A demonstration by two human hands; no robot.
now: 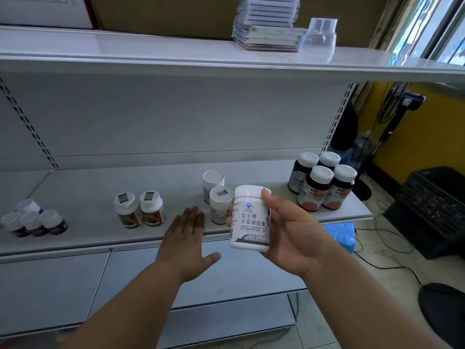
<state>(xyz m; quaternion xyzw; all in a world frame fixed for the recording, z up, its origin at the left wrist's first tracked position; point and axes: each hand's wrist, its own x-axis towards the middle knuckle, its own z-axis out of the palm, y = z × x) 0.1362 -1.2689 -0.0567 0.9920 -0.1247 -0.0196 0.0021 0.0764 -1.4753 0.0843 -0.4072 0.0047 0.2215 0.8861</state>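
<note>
**White bottle held ready for the shelf**

The shelf [88, 238] ran beyond both hands. The right hand [289, 235] gripped the white bottle [250, 222] upright, thumb over the cap's edge and fingers curled round the back, in the air at the shelf's front edge. The left hand [186, 238] lay flat with fingers straight and together, thumb spread, just left of the bottle; whether it touched the shelf could not be told.

The step looked like setting the bottle with its like. To do it well, the right hand would best keep the bottle upright and the label forward. It would lower the bottle onto bare shelf just beside the matching pair, and let go only once the base sat flat. The left hand could steady the pair against a knock.

Counted:
- four dark bottles [317, 187], white-capped, beyond and right of the right hand
- two matching white bottles [221, 207], between the hands, one behind the other
- one white bottle held
- two orange-labelled bottles [151, 209], left of the left hand
- four small dark bottles [32, 222], far left
</note>
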